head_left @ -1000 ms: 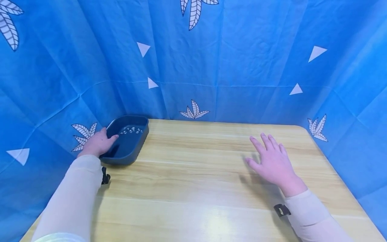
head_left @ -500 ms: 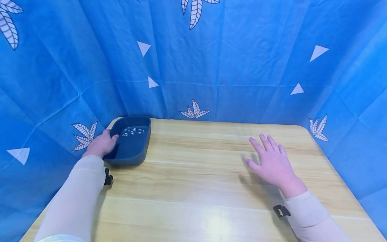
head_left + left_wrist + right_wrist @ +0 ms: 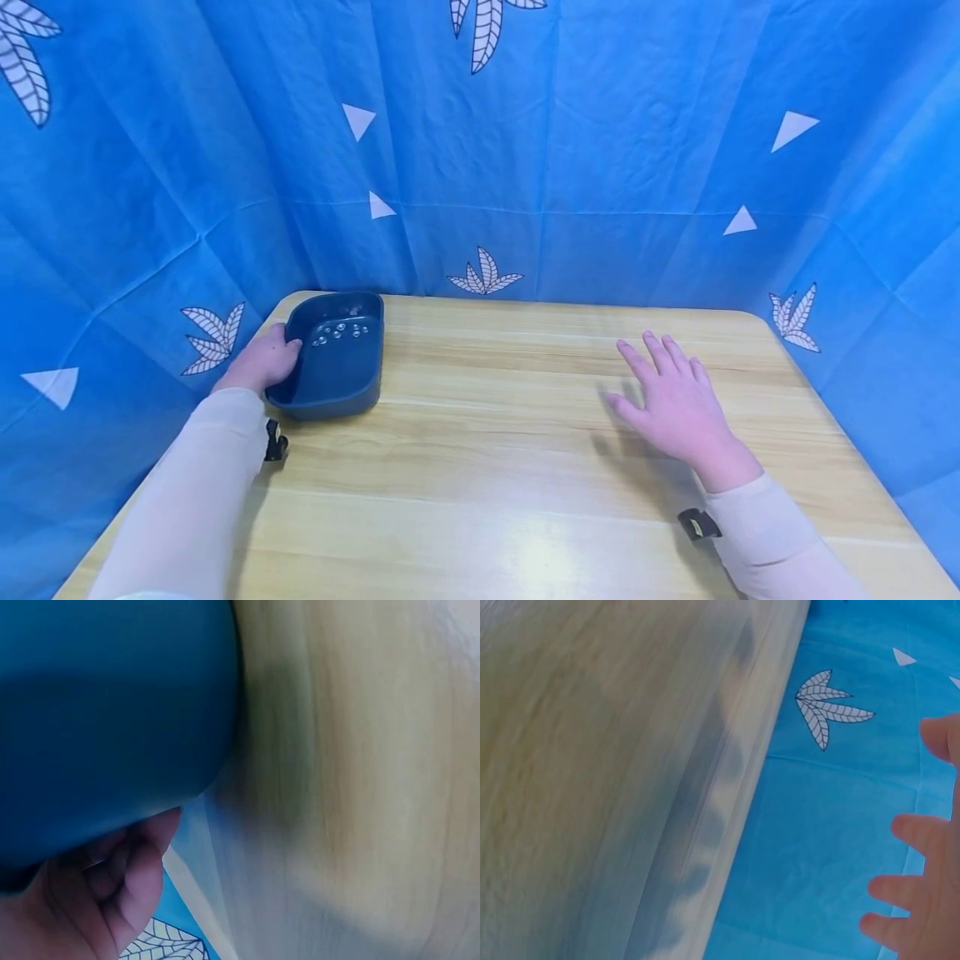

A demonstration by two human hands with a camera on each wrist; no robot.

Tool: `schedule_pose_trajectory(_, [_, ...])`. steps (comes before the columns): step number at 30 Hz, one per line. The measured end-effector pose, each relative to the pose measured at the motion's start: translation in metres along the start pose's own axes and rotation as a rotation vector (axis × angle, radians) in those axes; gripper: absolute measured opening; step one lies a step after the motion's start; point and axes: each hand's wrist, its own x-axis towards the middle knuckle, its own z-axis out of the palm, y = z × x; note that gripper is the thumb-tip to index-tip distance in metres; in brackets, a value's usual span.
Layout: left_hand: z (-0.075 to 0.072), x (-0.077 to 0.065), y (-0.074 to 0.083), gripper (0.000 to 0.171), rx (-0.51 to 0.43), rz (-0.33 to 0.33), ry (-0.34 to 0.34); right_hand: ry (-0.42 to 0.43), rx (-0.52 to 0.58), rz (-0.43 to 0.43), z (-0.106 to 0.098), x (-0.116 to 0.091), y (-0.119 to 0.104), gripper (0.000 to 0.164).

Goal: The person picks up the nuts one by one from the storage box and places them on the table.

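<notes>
A dark blue rectangular basin (image 3: 327, 408) with rounded corners stands at the back left of the table in the head view. Several small shiny round spots (image 3: 341, 328) show on its floor toward the far end. My left hand (image 3: 264, 358) grips its left side, with the thumb over the rim and the other fingers outside. The left wrist view shows curled fingers (image 3: 139, 874) against the basin's outer wall (image 3: 112, 742). On the right, my right hand (image 3: 678, 408) is held over the table, palm down, fingers spread, touching nothing. Its fingertips also appear at the edge of the right wrist view.
The pale wooden table (image 3: 480, 400) has rounded far corners. A blue curtain (image 3: 600, 150) with white leaves and triangles surrounds it at the back and both sides, close to the basin's left. Each sleeved forearm carries a small black wrist mount (image 3: 699, 523).
My left hand has shifted the basin a little to the right, away from the left curtain, uncovering the table's back left corner. My right hand stays nearly still.
</notes>
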Motion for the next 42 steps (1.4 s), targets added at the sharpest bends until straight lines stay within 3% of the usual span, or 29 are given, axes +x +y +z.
schedule_pose_trajectory(8, [0.004, 0.000, 0.006, 0.075, -0.057, 0.029, -0.092, 0.008, -0.002, -0.008, -0.001, 0.000, -0.002, 0.078])
schedule_pose_trajectory(12, [0.007, -0.002, 0.009, 0.072, -0.064, 0.041, -0.107, 0.000, -0.003, -0.012, -0.002, 0.000, -0.004, 0.078])
schedule_pose_trajectory(25, [0.016, -0.009, 0.032, 0.068, 0.034, 0.061, -0.146, 0.004, 0.000, -0.011, -0.002, -0.001, -0.006, 0.081])
schedule_pose_trajectory(30, [0.023, -0.013, 0.043, 0.066, 0.025, 0.078, -0.164, 0.008, -0.001, -0.011, -0.002, -0.002, -0.007, 0.080])
schedule_pose_trajectory(42, [0.046, -0.037, 0.076, 0.063, 0.035, 0.189, -0.122, 0.016, -0.010, -0.034, -0.004, -0.005, -0.009, 0.081])
